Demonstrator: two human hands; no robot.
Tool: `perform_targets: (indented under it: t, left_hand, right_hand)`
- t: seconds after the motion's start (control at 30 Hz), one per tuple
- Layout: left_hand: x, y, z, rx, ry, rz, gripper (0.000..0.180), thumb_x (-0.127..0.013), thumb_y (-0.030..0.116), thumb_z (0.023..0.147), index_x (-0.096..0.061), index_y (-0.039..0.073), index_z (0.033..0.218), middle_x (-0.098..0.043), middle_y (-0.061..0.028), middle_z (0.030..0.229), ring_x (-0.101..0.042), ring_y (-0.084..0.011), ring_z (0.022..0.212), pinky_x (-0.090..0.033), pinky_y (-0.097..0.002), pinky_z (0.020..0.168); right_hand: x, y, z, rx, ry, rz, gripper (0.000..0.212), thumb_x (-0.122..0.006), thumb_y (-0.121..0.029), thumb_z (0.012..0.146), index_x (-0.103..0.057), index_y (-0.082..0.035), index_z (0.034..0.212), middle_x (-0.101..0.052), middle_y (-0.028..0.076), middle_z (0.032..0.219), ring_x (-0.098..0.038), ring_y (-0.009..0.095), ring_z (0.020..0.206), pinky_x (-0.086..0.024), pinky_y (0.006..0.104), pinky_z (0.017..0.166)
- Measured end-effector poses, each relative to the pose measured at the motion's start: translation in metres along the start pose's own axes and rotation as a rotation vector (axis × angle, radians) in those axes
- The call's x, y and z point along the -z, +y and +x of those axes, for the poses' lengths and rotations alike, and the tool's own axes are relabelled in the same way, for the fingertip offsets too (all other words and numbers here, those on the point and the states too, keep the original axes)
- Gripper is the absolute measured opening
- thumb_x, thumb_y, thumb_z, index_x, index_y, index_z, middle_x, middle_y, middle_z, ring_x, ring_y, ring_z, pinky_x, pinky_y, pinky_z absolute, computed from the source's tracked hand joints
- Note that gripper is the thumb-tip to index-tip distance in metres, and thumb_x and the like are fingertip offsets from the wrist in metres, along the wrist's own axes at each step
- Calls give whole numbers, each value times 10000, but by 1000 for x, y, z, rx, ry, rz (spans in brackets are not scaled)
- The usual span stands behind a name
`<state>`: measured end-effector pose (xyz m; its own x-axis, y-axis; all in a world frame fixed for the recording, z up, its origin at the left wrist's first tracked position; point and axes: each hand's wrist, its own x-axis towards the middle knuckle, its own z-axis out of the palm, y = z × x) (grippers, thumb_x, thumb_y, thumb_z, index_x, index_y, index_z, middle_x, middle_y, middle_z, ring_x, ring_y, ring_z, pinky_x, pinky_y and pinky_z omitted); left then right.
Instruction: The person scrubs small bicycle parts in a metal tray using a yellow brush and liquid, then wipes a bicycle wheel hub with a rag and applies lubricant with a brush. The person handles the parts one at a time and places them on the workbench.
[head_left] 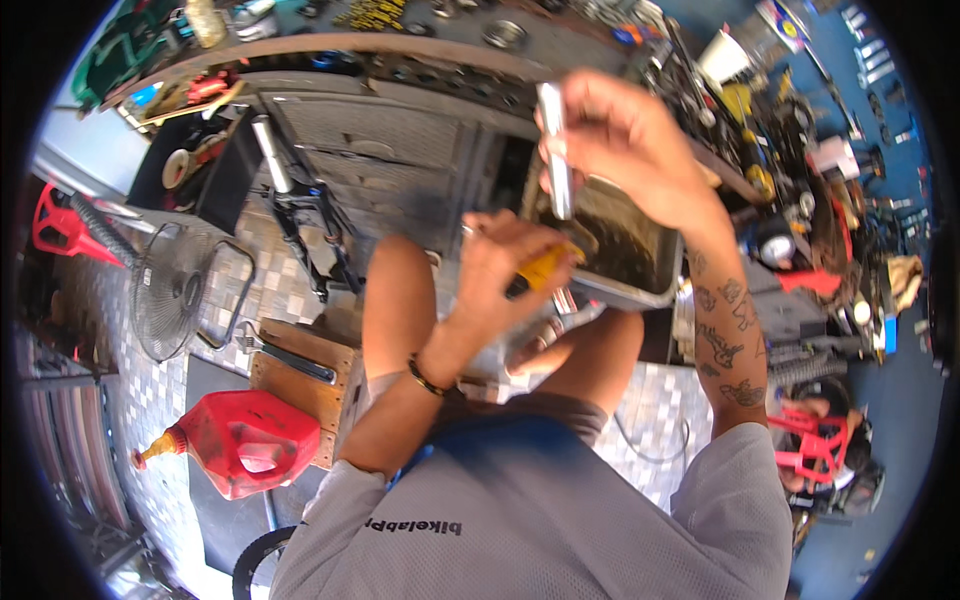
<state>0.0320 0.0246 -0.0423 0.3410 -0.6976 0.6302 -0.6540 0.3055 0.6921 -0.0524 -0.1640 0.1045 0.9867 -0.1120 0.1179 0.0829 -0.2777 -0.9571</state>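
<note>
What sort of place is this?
Probably a bike repair workshop: a suspension fork stands on the left, tools line the blue wall, and a black tyre shows lower left.

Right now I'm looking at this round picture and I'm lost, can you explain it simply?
No robot here: someone works bare-handed. The single picture comes from a wide camera on their head, looking down, which bends straight edges. The right hand holds a shiny metal tube; the left hand grips a yellow-and-black object, too hidden to name. Near them is a grimy metal basin. Loose parts clutter the bench at the top; a red jug sits lower left.
</note>
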Motion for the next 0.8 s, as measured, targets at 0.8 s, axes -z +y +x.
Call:
perform_targets:
  t: [0.8]
  left_hand:
    - [-25,25,14,309,50,-165,131,-829,171,926,-859,53,976,-830,-82,881,-750,-230,795,-497,-345,888]
  right_hand:
    - [9,110,-110,-227,486,40,259,-635,-252,1158,-645,-56,1327,-768,75,1200,-749,163,1087,-645,355,887]
